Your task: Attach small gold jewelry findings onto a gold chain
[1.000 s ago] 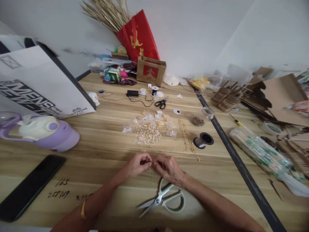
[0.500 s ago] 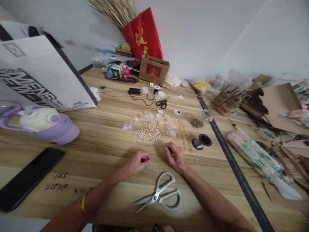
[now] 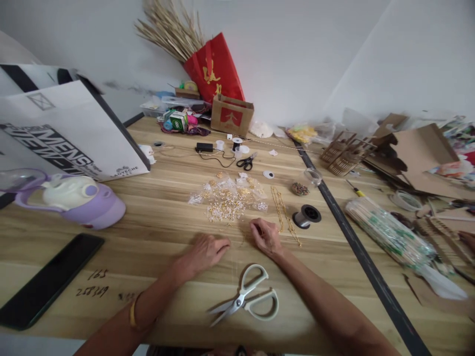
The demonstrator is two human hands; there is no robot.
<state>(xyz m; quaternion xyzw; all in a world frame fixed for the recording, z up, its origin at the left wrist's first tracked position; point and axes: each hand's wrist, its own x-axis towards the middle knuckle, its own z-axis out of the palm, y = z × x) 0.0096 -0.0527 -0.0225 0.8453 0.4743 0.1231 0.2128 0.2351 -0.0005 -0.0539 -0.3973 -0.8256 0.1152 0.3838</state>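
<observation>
My left hand (image 3: 208, 251) rests low over the wooden table, thumb and forefinger pressed together; whatever they pinch is too small to see. A faint, thin clear line shows on the wood near its fingertips. Closed with fingers curled, my right hand (image 3: 265, 237) lies just right of a pile of small gold and clear beads (image 3: 227, 206); its fingers hide anything inside. Between my forearms lie white-handled scissors (image 3: 241, 299), blades apart. Gold bead chains (image 3: 282, 212) and a spool of fine wire or line (image 3: 307, 216) are right of my right hand.
A purple bottle (image 3: 91, 205) and a black phone (image 3: 48, 279) stand at the left. Black scissors (image 3: 247, 162), a jar of beads (image 3: 300, 189) and bags lie farther back. Wrapped sticks (image 3: 389, 235) lie beyond a dark strip (image 3: 356, 240). Another person's hand (image 3: 466, 240) shows at the right edge.
The view has tilted upward slightly. My left hand has turned so that its back shows more and its fingers point right. My right hand stays closed in about the same place.
</observation>
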